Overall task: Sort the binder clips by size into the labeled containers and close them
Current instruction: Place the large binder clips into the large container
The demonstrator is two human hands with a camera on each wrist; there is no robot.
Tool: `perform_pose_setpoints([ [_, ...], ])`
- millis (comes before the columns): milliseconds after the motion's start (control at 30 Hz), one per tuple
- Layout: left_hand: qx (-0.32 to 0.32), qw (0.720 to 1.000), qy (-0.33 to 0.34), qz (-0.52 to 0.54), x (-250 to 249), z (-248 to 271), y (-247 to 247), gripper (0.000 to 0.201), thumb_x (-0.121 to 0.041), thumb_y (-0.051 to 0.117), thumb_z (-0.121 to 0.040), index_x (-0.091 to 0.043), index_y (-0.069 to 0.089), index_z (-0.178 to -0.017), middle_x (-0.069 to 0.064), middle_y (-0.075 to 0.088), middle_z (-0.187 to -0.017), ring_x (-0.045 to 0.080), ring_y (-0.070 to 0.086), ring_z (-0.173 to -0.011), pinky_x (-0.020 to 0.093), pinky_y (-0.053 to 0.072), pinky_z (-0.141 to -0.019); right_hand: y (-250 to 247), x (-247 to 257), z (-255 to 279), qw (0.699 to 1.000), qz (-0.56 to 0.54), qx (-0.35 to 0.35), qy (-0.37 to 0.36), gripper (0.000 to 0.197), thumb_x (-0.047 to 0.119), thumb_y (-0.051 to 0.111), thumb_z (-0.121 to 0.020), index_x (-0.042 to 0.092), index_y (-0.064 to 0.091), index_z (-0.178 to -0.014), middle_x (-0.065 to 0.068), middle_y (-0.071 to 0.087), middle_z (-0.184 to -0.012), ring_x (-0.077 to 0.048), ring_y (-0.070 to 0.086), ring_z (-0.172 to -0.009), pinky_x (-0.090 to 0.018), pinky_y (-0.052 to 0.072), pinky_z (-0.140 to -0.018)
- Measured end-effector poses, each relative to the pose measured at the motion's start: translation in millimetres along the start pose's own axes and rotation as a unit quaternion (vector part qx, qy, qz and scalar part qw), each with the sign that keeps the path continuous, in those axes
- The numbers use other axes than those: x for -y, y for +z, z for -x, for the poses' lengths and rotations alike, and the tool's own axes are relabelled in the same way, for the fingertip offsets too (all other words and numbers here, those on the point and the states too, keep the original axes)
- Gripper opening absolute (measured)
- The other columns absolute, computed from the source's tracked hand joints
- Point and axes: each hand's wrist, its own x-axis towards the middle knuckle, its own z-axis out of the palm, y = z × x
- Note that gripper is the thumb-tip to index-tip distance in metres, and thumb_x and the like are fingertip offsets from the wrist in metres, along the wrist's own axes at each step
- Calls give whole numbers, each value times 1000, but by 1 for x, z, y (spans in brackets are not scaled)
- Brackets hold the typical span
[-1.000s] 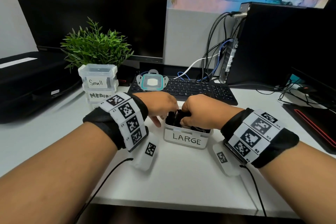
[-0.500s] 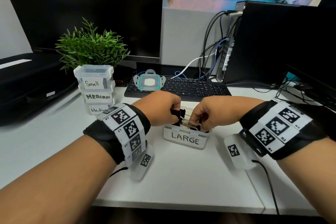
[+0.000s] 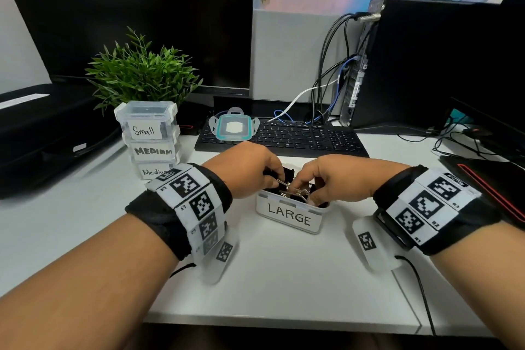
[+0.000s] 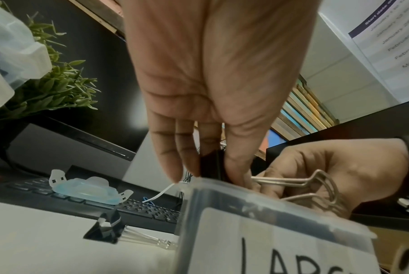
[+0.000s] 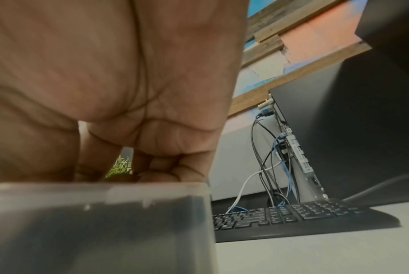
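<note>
Packing the last big clips into the LARGE container (image 3: 289,217), frame centre.

I judge the splayed wire handles (image 4: 316,183) could snag and tip it. My left hand (image 3: 250,169) pinches a black binder clip (image 4: 210,163) over the rim; my right hand (image 3: 331,179), curled, grips the handles.

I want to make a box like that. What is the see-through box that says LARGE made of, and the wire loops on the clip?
The clear rectangular box labelled LARGE looks like frosted, slightly cloudy plastic: dark clips show dimly through its walls. Its white label seems to be paper. The silver wire loops of the black binder clip look like shiny bent metal, catching light.
</note>
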Motion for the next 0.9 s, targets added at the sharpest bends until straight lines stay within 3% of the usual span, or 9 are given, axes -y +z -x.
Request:
perform_pose_setpoints([
  [133, 4, 1000, 3, 0, 0, 0, -2, 24, -20, 62, -90, -31, 68, -111, -10, 69, -104, 6, 59, -91, 18, 43, -79, -1, 0, 2, 1000, 5, 22, 6, 30, 20, 63, -89, 36, 63, -114, 11, 63, -96, 4, 52, -71, -14, 42, -70],
  [333, -8, 1000, 11, -16, 0, 1, -8, 31, -15, 55, -94, -33, 67, -115, -13, 67, -114, 6, 58, -103, 13, 39, -84, 5, 0, 1, 999, -26, -13, 28, 15, 27, 59, -91, 31, 68, -103, 22, 59, -81, 9, 53, -69, -8, 37, -65],
  [433, 2, 999, 18, -34, -1, 1, -8, 33, -14, 53, -95, -34, 66, -117, -13, 66, -116, 8, 58, -105, 16, 42, -88, 8, 1, 1, 999, 18, -33, 34, 12, 30, 60, -90, 25, 69, -97, 16, 61, -81, -1, 53, -71, -16, 43, -67],
  [533, 8, 999, 29, -40, -3, 1, -8, 33, -14, 52, -95, -35, 65, -118, -12, 66, -116, 9, 59, -105, 20, 44, -91, 11, 4, 1, 995, 41, -78, 47, 16, 26, 61, -88, 13, 63, -79, 2, 59, -73, -11, 48, -63, -21, 39, -56],
  [600, 5, 999, 35, -38, -3, 2, -8, 34, -14, 52, -95, -35, 65, -118, -13, 66, -116, 8, 59, -104, 19, 44, -89, 13, 8, 1, 991, 62, -94, 67, 18, 25, 62, -86, 13, 57, -72, -1, 56, -73, -13, 46, -63, -22, 37, -53],
  [767, -2, 998, 53, -40, -4, 1, -6, 33, -14, 53, -94, -33, 65, -118, -15, 66, -116, 5, 59, -104, 13, 40, -86, 14, 9, 1, 988, 65, -119, 80, 14, 21, 64, -81, 11, 59, -72, -10, 63, -87, -22, 56, -76, -31, 46, -63],
  [900, 25, 994, 64, -80, -8, -2, -3, 34, -16, 52, -95, -36, 64, -119, -8, 68, -111, 14, 61, -98, 20, 44, -84, 14, 8, 0, 985, 67, -131, 85, 17, 20, 66, -78, 13, 56, -66, -12, 64, -90, -28, 61, -80, -35, 50, -66],
])
